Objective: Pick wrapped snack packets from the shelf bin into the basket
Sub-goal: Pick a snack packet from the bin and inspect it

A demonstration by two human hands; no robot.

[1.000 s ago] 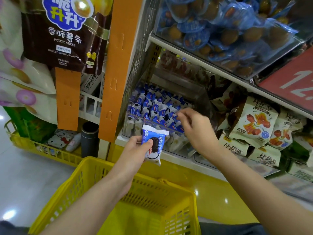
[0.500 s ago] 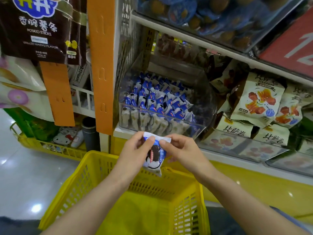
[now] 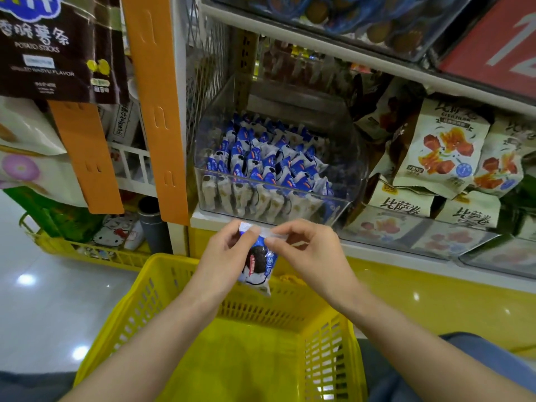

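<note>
Both hands hold one blue-and-white snack packet (image 3: 257, 266) above the far rim of the yellow basket (image 3: 324, 352): the left hand (image 3: 224, 256) grips its left side with curled fingers, and the right hand (image 3: 307, 252) pinches the crimped top edge. The packet hangs upright between them, its lower end just over the basket's far wall, apparently not touching it. Beyond the basket and higher, the clear shelf bin (image 3: 278, 206) stands full of like packets
</note>
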